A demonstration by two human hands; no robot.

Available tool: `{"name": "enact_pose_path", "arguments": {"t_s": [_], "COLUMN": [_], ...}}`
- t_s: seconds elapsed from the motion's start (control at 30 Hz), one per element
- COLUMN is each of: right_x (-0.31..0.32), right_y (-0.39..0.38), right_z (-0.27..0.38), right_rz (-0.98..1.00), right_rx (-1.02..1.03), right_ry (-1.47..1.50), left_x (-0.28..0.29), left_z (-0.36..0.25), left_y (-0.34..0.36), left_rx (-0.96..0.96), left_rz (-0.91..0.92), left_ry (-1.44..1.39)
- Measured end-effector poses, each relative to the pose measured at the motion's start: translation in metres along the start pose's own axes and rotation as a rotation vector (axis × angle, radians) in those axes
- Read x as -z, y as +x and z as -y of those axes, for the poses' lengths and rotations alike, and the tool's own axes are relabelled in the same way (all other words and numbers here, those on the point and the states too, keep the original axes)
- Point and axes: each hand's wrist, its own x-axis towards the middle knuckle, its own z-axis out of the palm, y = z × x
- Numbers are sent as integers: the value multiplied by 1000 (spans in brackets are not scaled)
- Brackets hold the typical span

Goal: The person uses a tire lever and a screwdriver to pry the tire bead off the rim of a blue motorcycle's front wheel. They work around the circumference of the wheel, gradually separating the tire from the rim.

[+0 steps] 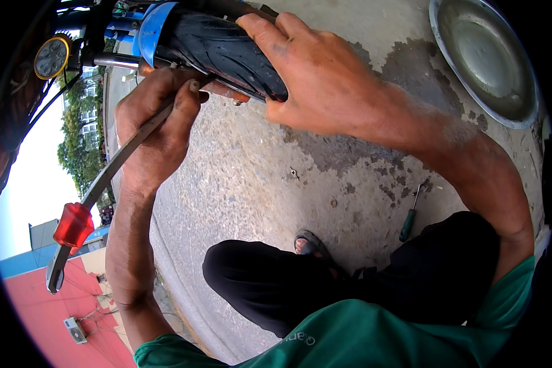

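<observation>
A black motorcycle tyre [221, 52] sits at the top, under a blue fender [155, 30]. My right hand [319, 80] grips the tyre's near end, thumb on one side and fingers over the tread. My left hand [156, 119] is closed around a flat metal tyre lever [126, 153], its thumb pressed along the bar. The lever's upper end reaches the tyre's lower side edge, where my fingers hide the exact contact. A red translucent block [74, 224] sits around the lever near its lower end.
A metal basin [484, 58] stands at the upper right beside wet patches. A green-handled screwdriver [408, 224] and a small metal part [294, 173] lie on the concrete. A round yellow-rimmed part [51, 57] of the motorcycle is at the upper left. My sandalled foot [306, 245] is below.
</observation>
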Motion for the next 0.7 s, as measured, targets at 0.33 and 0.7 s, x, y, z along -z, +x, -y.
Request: {"name": "enact_pose_path", "arguments": {"t_s": [0.33,0.7], "right_x": [-4,2], "right_y": [-1,0], "right_z": [-1,3], "right_rz": [-34,29], "right_rx": [8,-49], "right_ry": [-26,44], "left_x": [-14,-31], "left_z": [-11,-26], "left_y": [-1,-5], "left_rx": [-89,-146], "left_rz": [-7,-9], "left_ry": [26,66]}}
